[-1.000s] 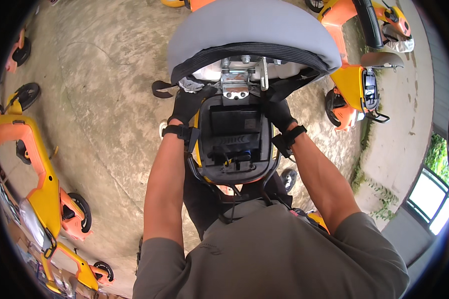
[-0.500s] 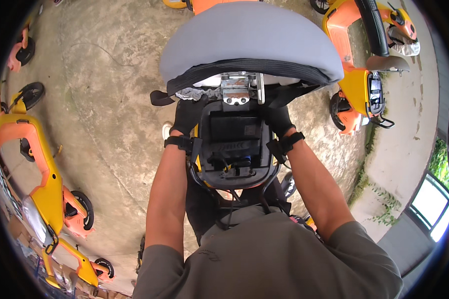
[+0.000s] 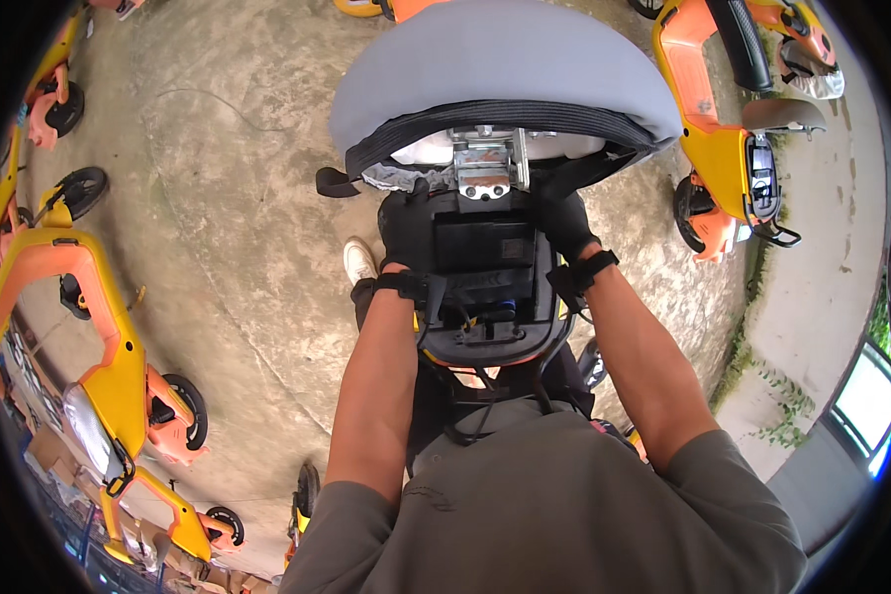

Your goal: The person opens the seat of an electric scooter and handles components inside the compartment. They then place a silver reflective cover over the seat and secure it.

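In front of me is a scooter's open under-seat compartment [image 3: 485, 348], a black tub holding a black battery pack [image 3: 480, 243] and some cables. Above it the padded grey seat [image 3: 505, 64] is tipped up on a metal hinge [image 3: 483, 176]; a black elastic band edges its cover. My left hand [image 3: 406, 230], in a black glove, is closed round the compartment's left rim near the hinge, its thumb pointing up. On the opposite rim, my gloved right hand [image 3: 566, 224] is closed too, its fingertips blending into the dark seat edge. Black straps circle both wrists.
Yellow and orange scooters stand at the left [image 3: 104, 366] and at the upper right [image 3: 718, 188], the latter with its seat raised. A white shoe [image 3: 359, 260] is on the concrete floor [image 3: 238, 228]. A pale wall strip [image 3: 832, 247] and a window [image 3: 866, 396] lie to the right.
The whole view has shifted slightly, with the scooter and my arms now further right in the picture. The white shoe shows more fully. Both hands remain at the compartment's sides.
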{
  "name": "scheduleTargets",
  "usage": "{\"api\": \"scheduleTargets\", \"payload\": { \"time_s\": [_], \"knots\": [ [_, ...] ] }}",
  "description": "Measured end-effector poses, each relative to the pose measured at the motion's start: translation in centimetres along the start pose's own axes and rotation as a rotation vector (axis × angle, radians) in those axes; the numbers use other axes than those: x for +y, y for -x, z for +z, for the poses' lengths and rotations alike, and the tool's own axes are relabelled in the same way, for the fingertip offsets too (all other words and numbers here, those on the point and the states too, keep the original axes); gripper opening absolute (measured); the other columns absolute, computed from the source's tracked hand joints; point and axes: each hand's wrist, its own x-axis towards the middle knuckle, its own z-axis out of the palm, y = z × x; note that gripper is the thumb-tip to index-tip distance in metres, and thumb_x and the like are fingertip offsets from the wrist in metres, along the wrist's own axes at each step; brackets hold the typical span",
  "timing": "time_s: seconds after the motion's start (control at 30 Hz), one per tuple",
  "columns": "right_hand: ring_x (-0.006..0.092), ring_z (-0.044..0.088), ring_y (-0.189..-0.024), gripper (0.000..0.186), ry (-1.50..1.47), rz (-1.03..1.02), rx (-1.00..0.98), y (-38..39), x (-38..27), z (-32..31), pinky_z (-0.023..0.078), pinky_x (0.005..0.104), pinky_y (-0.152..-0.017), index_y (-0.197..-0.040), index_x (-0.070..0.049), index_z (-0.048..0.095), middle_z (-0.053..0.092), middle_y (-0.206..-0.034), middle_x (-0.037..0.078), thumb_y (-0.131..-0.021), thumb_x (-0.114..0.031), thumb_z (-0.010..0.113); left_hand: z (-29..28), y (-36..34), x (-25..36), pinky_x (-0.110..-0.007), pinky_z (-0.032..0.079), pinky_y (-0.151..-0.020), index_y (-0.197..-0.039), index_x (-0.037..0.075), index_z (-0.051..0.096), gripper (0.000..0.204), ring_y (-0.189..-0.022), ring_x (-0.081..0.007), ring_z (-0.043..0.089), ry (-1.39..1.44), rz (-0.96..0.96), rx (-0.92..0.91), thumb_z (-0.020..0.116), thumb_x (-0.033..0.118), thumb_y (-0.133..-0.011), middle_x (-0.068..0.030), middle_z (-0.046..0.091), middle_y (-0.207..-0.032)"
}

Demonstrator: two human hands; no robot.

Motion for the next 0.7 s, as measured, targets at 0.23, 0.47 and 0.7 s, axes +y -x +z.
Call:
{"api": "scheduleTargets", "payload": {
  "time_s": [0.23,0.47,0.7],
  "knots": [
    [0.0419,0.061,-0.085,0.046,0.172,-0.046,0.004,2.0,0.1,-0.7,0.044,0.0469,-0.071,-0.098,0.001,0.057,0.063,-0.089,0.026,-0.091,-0.041,0.041,-3.1,-0.6,1.0,-0.034,0.049,-0.063,-0.094,-0.004,0.063,0.031,-0.068,-0.0221,0.065,0.097,-0.023,-0.198,0.067,0.025,-0.083,-0.0146,0.068,-0.082],
    [0.0174,0.061,-0.065,0.040,-0.150,-0.242,-0.069,3.7,-2.9,3.0,0.048,0.0304,-0.056,-0.103,0.000,0.061,0.064,-0.078,0.008,-0.097,-0.035,0.044,-4.9,-0.5,1.3,-0.033,0.046,-0.058,-0.082,-0.002,0.064,0.028,-0.063,-0.0151,0.062,0.101,0.134,-0.181,0.063,0.025,-0.085,-0.0075,0.064,-0.066],
    [0.0215,0.065,-0.081,0.020,-0.777,-0.005,-0.257,3.0,-5.6,13.3,0.052,0.0319,-0.067,-0.101,-0.003,0.059,0.064,-0.090,0.012,-0.088,-0.018,0.057,-7.1,-2.4,0.6,-0.045,0.048,-0.076,-0.096,0.001,0.064,0.026,-0.088,-0.0386,0.062,-0.225,0.300,-0.312,0.063,0.025,-0.085,-0.0192,0.067,-0.091]
  ]
}}
